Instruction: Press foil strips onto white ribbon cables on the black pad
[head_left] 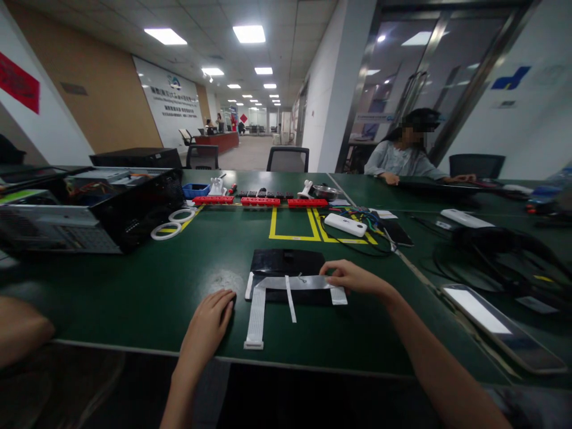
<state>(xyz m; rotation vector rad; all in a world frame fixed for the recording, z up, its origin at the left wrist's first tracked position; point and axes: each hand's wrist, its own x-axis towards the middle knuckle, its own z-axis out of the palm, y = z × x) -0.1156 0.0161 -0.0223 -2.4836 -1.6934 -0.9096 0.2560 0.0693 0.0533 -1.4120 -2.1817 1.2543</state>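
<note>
A black flat panel (268, 262) lies on the green table in front of me. Across it runs a grey ribbon cable (277, 282), folded at the left so that one leg hangs toward me and ends in a pale connector (254, 345). A narrow white strip (290, 301) crosses the cable near its middle. My right hand (351, 277) pinches the cable close to its right fold, fingertips closed over the panel's right side. Left of the cable, my left hand (212, 319) rests on the table, fingers extended and nothing in it.
An opened computer case (107, 223) stands at the left, with white rings (166, 230) beside it. Red racks (260, 202), a white power bank (345, 225) and wires are farther back. A phone (496, 322) lies right. Another person (406, 152) sits across; a forearm (22, 330) shows left.
</note>
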